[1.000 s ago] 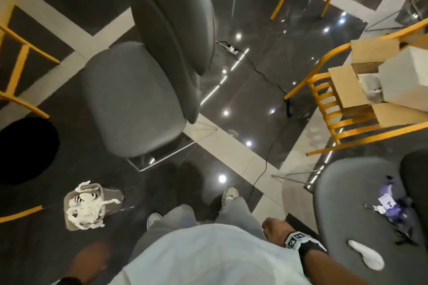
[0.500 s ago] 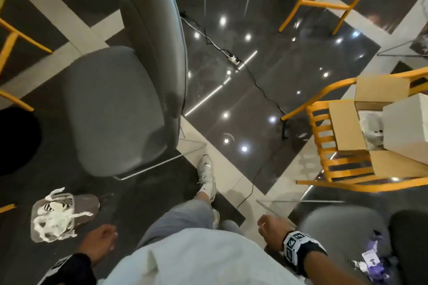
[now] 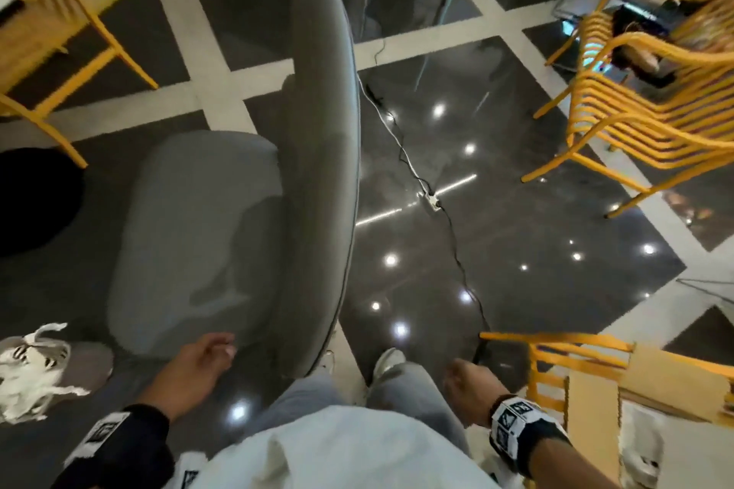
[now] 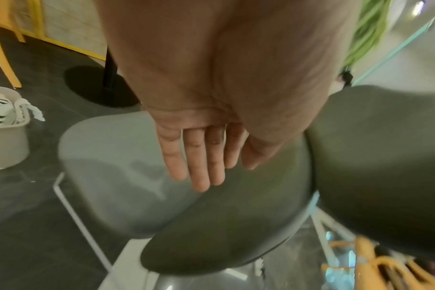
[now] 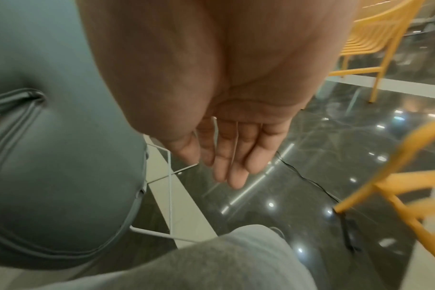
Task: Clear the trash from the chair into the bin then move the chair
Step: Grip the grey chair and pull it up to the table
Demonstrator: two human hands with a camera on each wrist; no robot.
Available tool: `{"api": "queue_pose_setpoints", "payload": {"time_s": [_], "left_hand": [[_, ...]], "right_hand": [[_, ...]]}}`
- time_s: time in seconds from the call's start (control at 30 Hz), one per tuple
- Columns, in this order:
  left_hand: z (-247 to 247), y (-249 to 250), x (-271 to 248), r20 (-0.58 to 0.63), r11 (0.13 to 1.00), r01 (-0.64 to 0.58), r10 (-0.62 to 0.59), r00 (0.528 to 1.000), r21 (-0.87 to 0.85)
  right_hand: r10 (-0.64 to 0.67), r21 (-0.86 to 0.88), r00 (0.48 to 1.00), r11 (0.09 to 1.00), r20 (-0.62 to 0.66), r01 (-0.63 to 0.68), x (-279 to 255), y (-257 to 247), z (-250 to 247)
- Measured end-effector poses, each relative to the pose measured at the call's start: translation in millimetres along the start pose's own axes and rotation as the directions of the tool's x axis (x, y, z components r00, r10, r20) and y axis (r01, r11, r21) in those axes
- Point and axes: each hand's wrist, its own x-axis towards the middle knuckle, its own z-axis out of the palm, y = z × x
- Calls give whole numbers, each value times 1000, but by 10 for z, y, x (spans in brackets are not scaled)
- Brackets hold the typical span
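Observation:
An empty grey padded chair (image 3: 198, 234) stands right in front of me, its backrest (image 3: 321, 139) edge-on to the head view. My left hand (image 3: 210, 353) reaches with straight fingers (image 4: 199, 176) over the near edge of its seat (image 4: 107, 166) and holds nothing. Beside my right leg hangs my right hand (image 3: 462, 381), its fingers (image 5: 234, 176) relaxed and empty. A small grey bin (image 3: 93, 363) stuffed with white crumpled trash sits on the floor at the lower left, and also shows as the bin (image 4: 5, 149) in the left wrist view. No trash lies on this seat.
Yellow metal chairs (image 3: 635, 123) stand at the right and back. Another yellow chair (image 3: 556, 353) at the lower right carries cardboard boxes (image 3: 675, 385). A cable with a power strip (image 3: 431, 202) crosses the glossy dark floor. A black round base (image 3: 35, 202) lies left. A second grey chair (image 4: 385, 157) is behind.
I have stepped up close to the empty grey chair. My left hand has risen from my side towards its seat. The grey chair with purple and white trash has left the view.

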Motion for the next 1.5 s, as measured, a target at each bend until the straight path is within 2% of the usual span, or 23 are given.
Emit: {"api": "queue_pose_setpoints", "payload": {"time_s": [0.13,0.23,0.3,0.33,0.37,0.4,0.43,0.5,0.57,0.63,0.7,0.77,0.83,0.9,1.0,1.07,1.1,1.13,1.23,1.27,1.33,1.4,1.5], "left_hand": [[-83,438,-328,-187,992,-8,-16,982,-128],[-51,648,-749,-319,984,-17,-41,947,-178],[13,1005,-1130,-474,976,-19,-89,876,-217],[89,1249,-1316,-560,969,-13,-131,818,-245],[178,1520,-1467,-648,956,-21,-182,739,-292],[282,1817,-1582,-708,938,-25,-243,664,-345],[405,2094,-1634,-753,925,-36,-286,593,-379],[651,2575,-1572,-806,928,-14,-315,502,-372],[869,2933,-1368,-843,958,96,-283,458,-270],[973,3179,-1083,-862,956,264,-241,446,-131],[961,3335,-805,-879,908,412,-258,400,-79],[892,3412,-599,-895,854,510,-305,325,-106],[830,3451,-495,-907,816,557,-342,246,-157],[813,3461,-448,-916,800,569,-354,187,-193],[811,3465,-410,-936,792,578,-326,129,-196],[795,3466,-391,-945,792,581,-309,112,-190],[786,3455,-384,-944,787,587,-311,110,-190],[771,3425,-390,-942,779,598,-317,112,-191],[778,3408,-377,-927,775,605,-341,153,-185],[765,3380,-374,-923,773,605,-351,160,-189],[751,3321,-362,-921,779,598,-352,166,-190],[737,3271,-351,-924,784,592,-346,164,-188],[701,3225,-342,-924,784,590,-346,160,-192]], "right_hand": [[-126,-136,992,982,22,128,607,-164,-656],[-277,-281,955,913,108,297,1014,-360,-1127],[-404,-343,898,831,172,439,1226,-504,-1467],[-454,-369,869,787,198,495,1313,-561,-1656],[-515,-384,833,741,203,551,1387,-636,-1838],[-578,-395,792,693,195,603,1414,-721,-2019],[-659,-390,730,634,178,668,1421,-799,-2197],[-805,-364,571,489,162,793,1345,-966,-2544],[-896,-338,417,349,151,874,1210,-1137,-2841],[-951,-323,283,230,125,918,1148,-1262,-3071],[-973,-305,206,165,106,938,1120,-1331,-3258],[-982,-291,146,106,117,951,1112,-1376,-3421],[-986,-278,68,24,150,960,1104,-1425,-3571],[-987,-271,-14,-58,163,961,1087,-1496,-3748],[-982,-297,-153,-180,112,938,987,-1730,-4086],[-966,-323,-249,-256,63,911,896,-1989,-4316],[-959,-346,-280,-279,48,896,858,-2136,-4408],[-952,-372,-300,-298,52,879,825,-2320,-4463],[-949,-506,-292,-313,122,804,862,-2748,-4575],[-947,-546,-275,-321,167,774,913,-2890,-4565],[-945,-623,-207,-324,254,712,1065,-3106,-4491],[-954,-726,-151,-297,261,621,1211,-3193,-4392],[-969,-798,-148,-247,197,550,1266,-3200,-4306]]}}
